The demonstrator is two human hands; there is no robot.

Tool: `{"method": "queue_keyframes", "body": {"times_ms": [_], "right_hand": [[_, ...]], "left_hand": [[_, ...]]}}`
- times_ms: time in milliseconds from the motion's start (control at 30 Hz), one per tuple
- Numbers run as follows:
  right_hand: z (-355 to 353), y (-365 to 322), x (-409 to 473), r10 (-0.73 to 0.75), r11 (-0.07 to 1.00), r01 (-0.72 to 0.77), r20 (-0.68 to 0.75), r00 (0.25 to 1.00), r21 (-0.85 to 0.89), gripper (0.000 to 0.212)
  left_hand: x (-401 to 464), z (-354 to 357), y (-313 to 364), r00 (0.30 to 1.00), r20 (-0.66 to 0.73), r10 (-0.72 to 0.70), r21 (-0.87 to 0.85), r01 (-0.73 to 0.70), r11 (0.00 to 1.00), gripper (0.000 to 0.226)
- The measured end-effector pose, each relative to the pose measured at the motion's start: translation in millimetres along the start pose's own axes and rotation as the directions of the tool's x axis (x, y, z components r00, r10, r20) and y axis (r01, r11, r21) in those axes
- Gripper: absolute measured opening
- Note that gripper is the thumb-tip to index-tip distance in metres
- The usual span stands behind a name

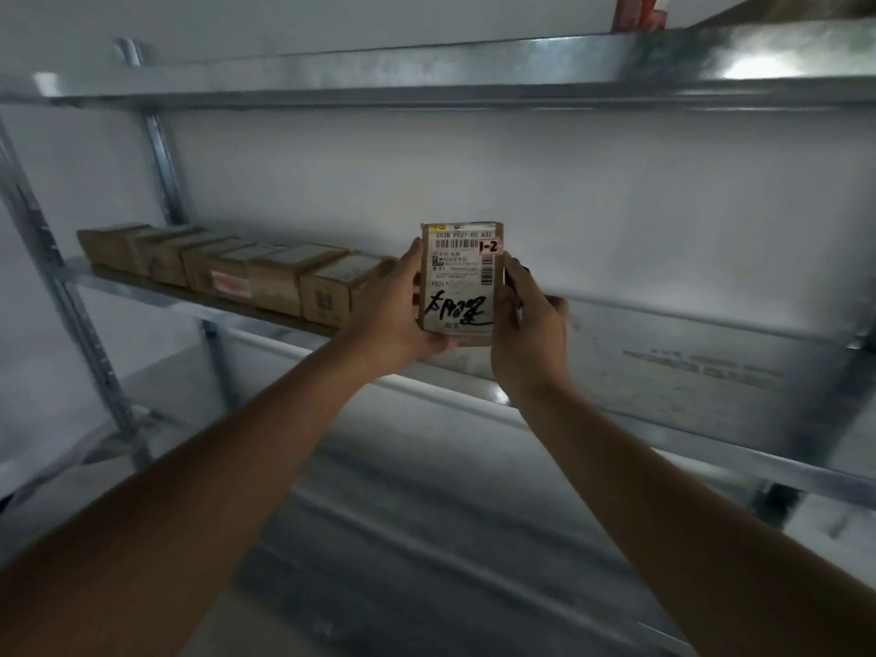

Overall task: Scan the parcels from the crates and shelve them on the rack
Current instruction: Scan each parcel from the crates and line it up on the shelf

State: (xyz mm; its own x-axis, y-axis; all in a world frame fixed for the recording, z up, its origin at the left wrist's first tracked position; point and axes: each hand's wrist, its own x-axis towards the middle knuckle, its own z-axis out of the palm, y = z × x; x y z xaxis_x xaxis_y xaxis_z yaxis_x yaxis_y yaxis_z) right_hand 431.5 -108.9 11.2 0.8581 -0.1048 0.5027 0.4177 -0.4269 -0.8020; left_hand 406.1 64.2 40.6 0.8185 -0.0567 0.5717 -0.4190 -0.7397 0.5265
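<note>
At frame centre both hands, left (pixel 396 310) and right (pixel 528 324), gripped a labelled parcel (pixel 462 282) upright at the shelf (pixel 663 367) edge, just right of a box row (pixel 227 272) running toward the left, a red item (pixel 637 11) above.

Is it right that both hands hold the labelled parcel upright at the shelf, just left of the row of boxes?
Not quite. In the head view both hands, left and right, hold the labelled parcel upright at the shelf, but just right of the row of boxes, not left.
</note>
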Motion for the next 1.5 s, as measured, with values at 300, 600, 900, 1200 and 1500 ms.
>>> {"method": "queue_keyframes", "body": {"times_ms": [300, 600, 900, 1200, 1500], "right_hand": [[82.5, 7.6, 59.6, 0.116, 0.982, -0.123, -0.056, 0.992, -0.145, 0.047], [95.9, 16.5, 99.4, 0.350, 0.890, -0.341, -0.025, 0.936, -0.304, 0.039], [99.2, 35.0, 114.7, 0.471, 0.829, -0.439, 0.009, 0.882, -0.347, 0.034], [105.9, 33.4, 117.8, 0.483, 0.805, -0.424, 0.044, 0.874, -0.414, 0.033], [108.2, 45.2, 125.4, 0.460, 0.810, -0.393, 0.056, 0.886, -0.435, 0.034]], "left_hand": [[80.7, -10.5, -100.9, 0.982, 0.183, 0.056, -0.008, -0.055, 0.998, 0.105], [140.2, 2.6, -146.4, 0.912, 0.407, 0.056, -0.017, -0.053, 0.998, 0.089], [164.3, 16.5, -157.0, 0.837, 0.542, 0.075, 0.083, -0.142, 0.986, 0.115], [162.2, 23.1, -166.0, 0.824, 0.563, 0.067, 0.067, -0.126, 0.990, 0.068], [158.8, 22.8, -156.5, 0.805, 0.590, 0.052, 0.151, -0.173, 0.973, 0.093]]}}
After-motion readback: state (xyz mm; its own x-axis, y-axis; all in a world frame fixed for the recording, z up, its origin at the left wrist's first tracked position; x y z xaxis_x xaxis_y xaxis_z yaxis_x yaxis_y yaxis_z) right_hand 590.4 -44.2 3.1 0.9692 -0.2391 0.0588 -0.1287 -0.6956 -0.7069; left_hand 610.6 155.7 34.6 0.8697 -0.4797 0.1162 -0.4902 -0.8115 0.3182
